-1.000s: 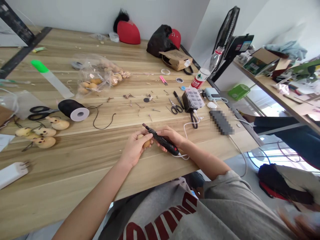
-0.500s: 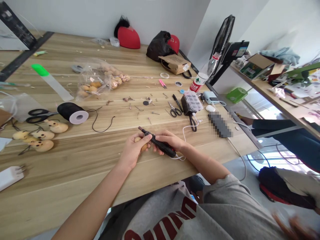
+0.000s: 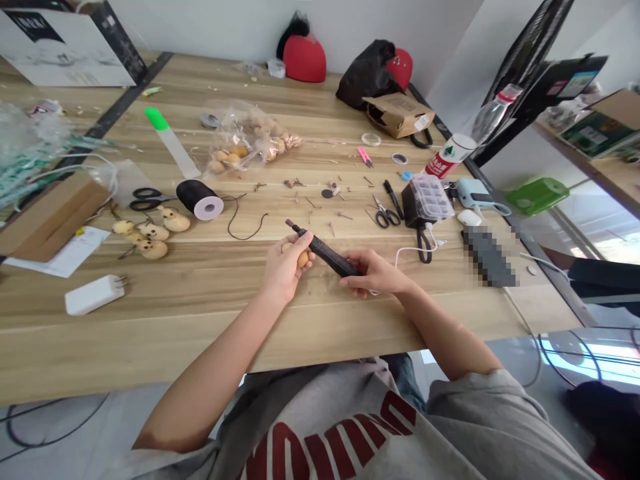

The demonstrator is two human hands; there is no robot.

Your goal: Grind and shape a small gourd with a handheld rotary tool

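Note:
My left hand (image 3: pixel 281 268) is closed around a small tan gourd (image 3: pixel 303 259), mostly hidden by the fingers. Its thumb also presses on the front of a black rotary tool (image 3: pixel 329 256), whose brownish bit points up and left. My right hand (image 3: pixel 376 272) grips the tool's rear end, where a white cable comes out. Both hands are just above the front part of the wooden table (image 3: pixel 210 347). Beyond them lie several loose small bits (image 3: pixel 331 228) with thin shanks.
To the left are several gourds with drawn faces (image 3: pixel 153 249), a spool of black cord (image 3: pixel 200 199), black scissors (image 3: pixel 146 199) and a white charger (image 3: pixel 95 295). Bagged gourds (image 3: pixel 235 157) lie farther back. A compartment box (image 3: pixel 431 197), small scissors (image 3: pixel 386 215) and a bottle (image 3: pixel 450 155) stand right.
The view has swung left, so the scene sits farther right. My right hand has slid back toward the tool's rear end, while my left hand still holds the gourd.

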